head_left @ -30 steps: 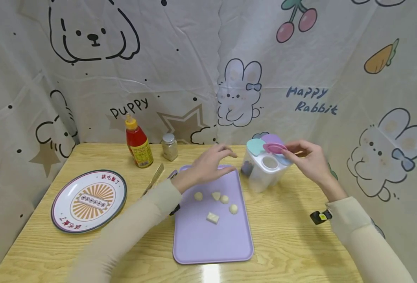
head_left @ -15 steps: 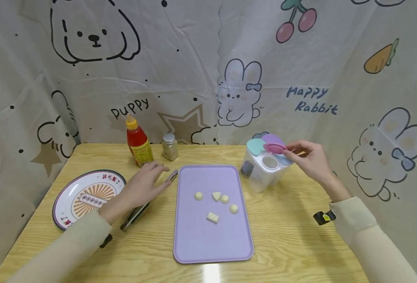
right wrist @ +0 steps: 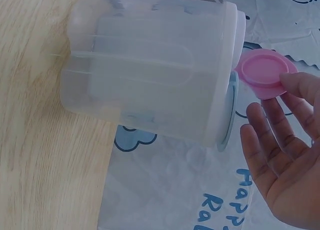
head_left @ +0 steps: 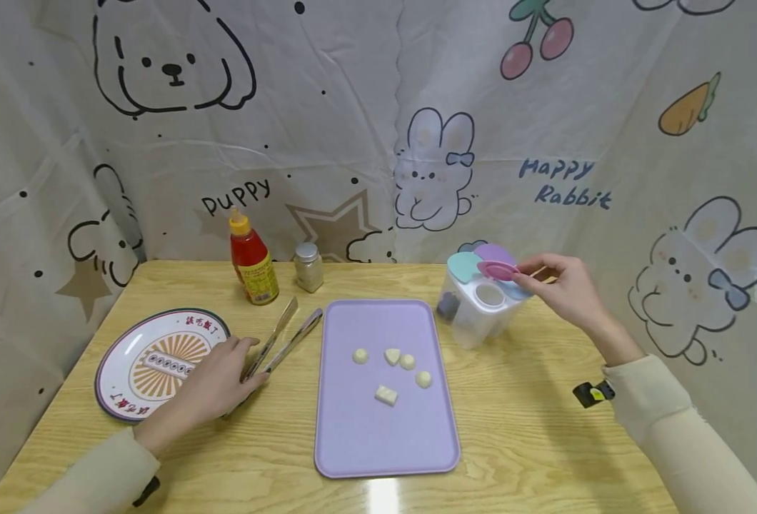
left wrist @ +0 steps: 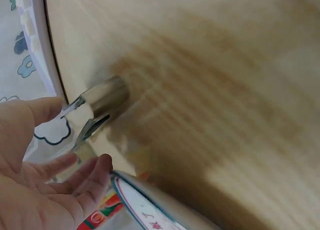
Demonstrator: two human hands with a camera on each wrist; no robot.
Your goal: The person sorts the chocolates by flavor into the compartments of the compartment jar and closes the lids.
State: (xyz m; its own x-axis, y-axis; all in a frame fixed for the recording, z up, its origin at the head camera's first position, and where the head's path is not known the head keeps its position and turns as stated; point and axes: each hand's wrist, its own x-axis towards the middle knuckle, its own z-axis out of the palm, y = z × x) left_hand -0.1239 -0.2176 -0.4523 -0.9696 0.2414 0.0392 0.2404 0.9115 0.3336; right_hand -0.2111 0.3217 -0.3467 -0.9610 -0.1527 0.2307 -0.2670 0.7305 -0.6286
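Pink, the flipped-up lid atop the clear container is pinched in my right hand. My left hand keeps thumb and fingers apart around the metal tongs beside the plate.

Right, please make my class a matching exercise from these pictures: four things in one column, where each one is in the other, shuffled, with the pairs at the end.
Things
1. Pink lid
2. Metal tongs
3. Red squeeze bottle
4. Pale pieces

Places
A. Standing beside the silver-capped jar
B. Spread over the lavender tray
C. Pinched by the right hand
D. Right by the left hand

Pairs: 1-C, 2-D, 3-A, 4-B
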